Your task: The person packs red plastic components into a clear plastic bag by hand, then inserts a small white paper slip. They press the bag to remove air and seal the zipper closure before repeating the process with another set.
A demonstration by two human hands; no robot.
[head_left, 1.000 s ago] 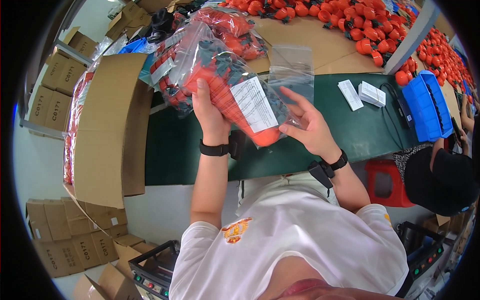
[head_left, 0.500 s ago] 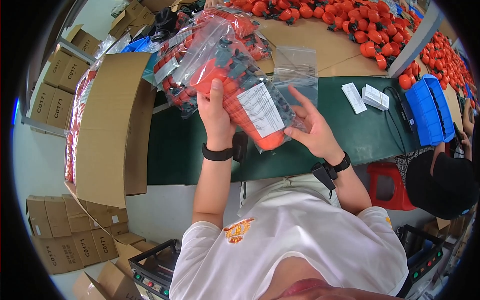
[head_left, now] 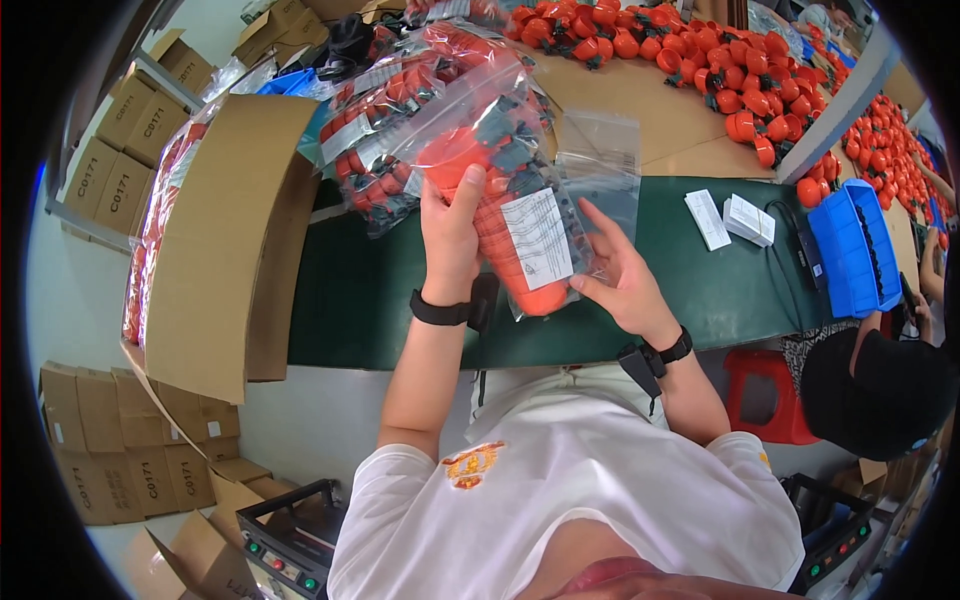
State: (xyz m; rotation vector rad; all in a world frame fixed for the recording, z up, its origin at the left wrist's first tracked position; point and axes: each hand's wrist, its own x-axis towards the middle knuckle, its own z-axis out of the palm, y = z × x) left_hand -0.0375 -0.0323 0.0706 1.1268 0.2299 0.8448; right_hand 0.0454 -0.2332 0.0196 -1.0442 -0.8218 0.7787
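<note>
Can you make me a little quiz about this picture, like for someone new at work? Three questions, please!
1. Pick one: what colour is the bin at the right end of the table?
A) yellow
B) blue
C) white

2. True or false: the left hand holds a bag with a white label on it.

3. Fill in the blank: the big open box stands on the person's ____ side.

Key: 1. B; 2. true; 3. left.
</note>
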